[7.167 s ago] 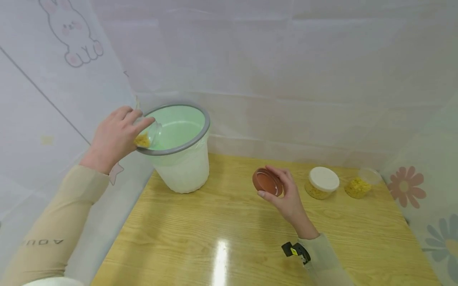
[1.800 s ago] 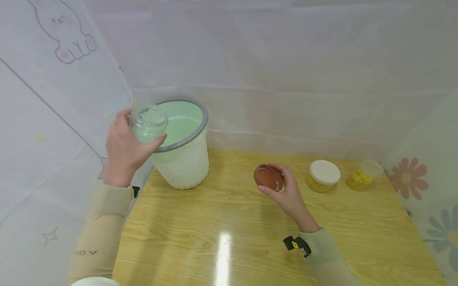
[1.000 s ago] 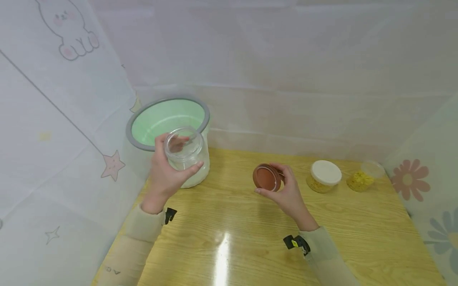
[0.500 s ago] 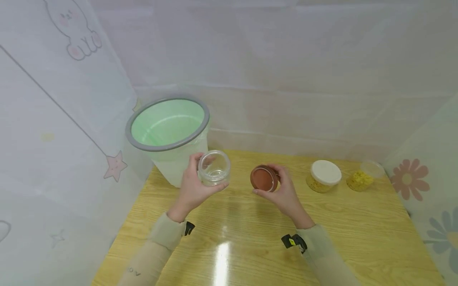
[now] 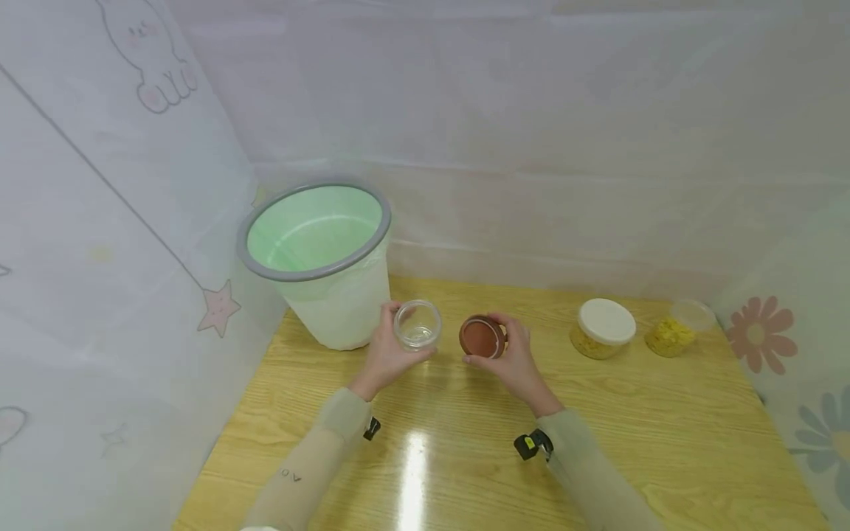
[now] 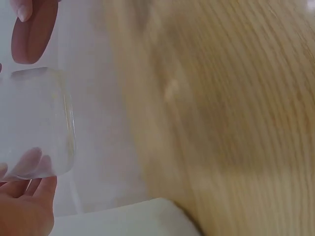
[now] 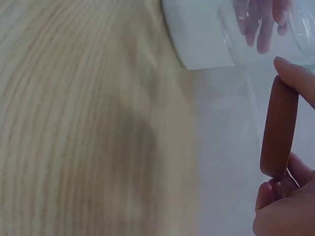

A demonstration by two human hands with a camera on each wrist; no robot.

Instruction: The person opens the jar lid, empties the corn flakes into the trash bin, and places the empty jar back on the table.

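Note:
A clear, empty jar [image 5: 417, 325] is gripped in my left hand [image 5: 388, 354], its open mouth tilted up toward the head camera. Fingers show through the jar's wall [image 6: 37, 118] in the left wrist view. My right hand [image 5: 516, 363] pinches a reddish-brown round lid [image 5: 481, 338] by its edge, the hollow inside turned toward the head camera. Jar and lid are side by side, a small gap between them, above the wooden table [image 5: 465, 457]. The right wrist view shows the lid [image 7: 279, 128] edge-on between thumb and fingers.
A white bucket [image 5: 339, 313] with a grey rim and pale green inside stands at the back left. At the back right are a white-lidded tub [image 5: 603, 330] of yellow bits and a smaller clear container [image 5: 669, 336] of yellow bits, its clear lid raised.
My left hand has tipped the yellow bits out at the bucket, turned the jar mouth-up and brought it right, beside the lid. My right hand has shifted slightly left with the lid.

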